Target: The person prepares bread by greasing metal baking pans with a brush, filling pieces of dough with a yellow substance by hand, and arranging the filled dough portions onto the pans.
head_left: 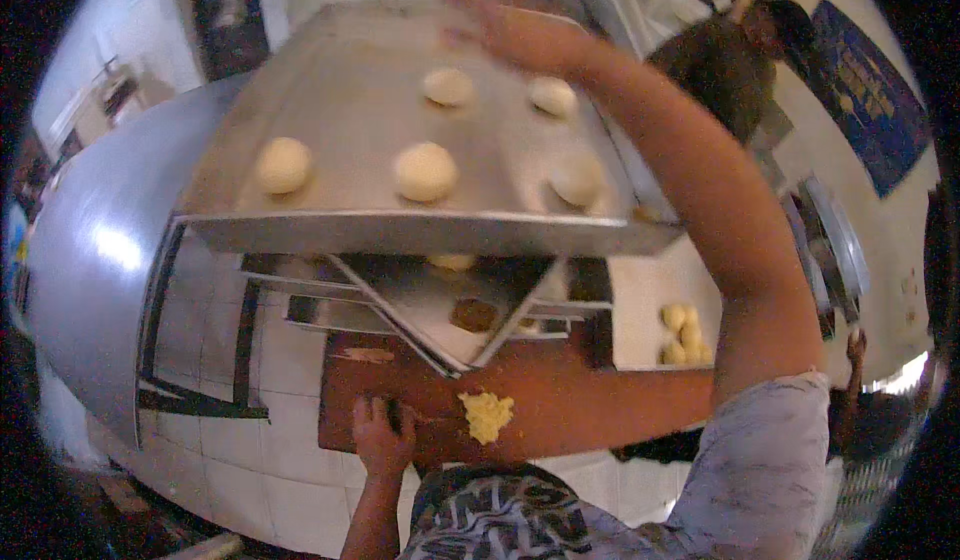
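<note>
My right arm reaches up over a large metal baking tray (350, 90). At its far end my right hand (515, 35) is smeared by motion, fingers stretched out and apart, nothing seen in it. Several round pale dough balls (426, 172) sit spaced apart on this tray; the nearest to that hand is a dough ball (552, 97) on the right. Low at the left, my left hand (382, 436) is curled at the edge of the reddish-brown table (590, 395), closed around something dark. A crumbly yellow heap (487, 417) lies right of it.
More metal trays (400, 290) are stacked crosswise beneath the top one. At the right a pale surface holds clustered yellowish balls (685, 335). A curved metal surface (110, 250) bulges at the left. Another person (720, 70) is at the upper right; a hand (856, 345) shows farther right.
</note>
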Motion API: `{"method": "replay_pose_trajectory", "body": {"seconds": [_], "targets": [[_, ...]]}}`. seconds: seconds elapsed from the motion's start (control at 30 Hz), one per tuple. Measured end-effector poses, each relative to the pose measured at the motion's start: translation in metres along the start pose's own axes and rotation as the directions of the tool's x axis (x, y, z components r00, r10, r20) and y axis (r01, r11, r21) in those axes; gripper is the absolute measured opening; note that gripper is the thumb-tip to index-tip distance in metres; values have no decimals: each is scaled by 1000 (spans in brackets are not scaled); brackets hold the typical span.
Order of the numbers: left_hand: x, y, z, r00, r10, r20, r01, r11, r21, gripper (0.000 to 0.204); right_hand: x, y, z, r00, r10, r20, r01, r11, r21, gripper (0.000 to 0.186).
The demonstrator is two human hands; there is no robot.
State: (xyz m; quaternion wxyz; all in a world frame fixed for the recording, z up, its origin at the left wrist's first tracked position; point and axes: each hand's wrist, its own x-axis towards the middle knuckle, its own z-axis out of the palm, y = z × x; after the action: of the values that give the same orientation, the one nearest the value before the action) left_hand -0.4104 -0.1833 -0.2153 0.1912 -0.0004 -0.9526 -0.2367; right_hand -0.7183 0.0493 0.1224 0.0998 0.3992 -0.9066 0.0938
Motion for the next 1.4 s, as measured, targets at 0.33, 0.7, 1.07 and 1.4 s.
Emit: {"method": "replay_pose_trajectory", "body": {"seconds": [0.33, 0.7, 1.07, 1.4], "targets": [[-5, -35, 10, 976, 123, -178, -108, 990, 91, 33, -335, 70, 24, 656, 606, -450, -722, 678, -140, 20], [14, 57, -45, 950, -210, 230, 292, 859, -421, 15, -368, -1, 92, 709, 653, -268, -668, 743, 44, 19], [-26, 111, -50, 805, 26, 593, 540, 384, -749, 46, -285, -127, 173, 923, 41, 384, -353, 490, 797, 42], [-31, 75, -59, 916, -184, 356, 363, 757, -543, 45, -308, -158, 254, 971, -110, 214, 36, 946, 322, 51]]}}
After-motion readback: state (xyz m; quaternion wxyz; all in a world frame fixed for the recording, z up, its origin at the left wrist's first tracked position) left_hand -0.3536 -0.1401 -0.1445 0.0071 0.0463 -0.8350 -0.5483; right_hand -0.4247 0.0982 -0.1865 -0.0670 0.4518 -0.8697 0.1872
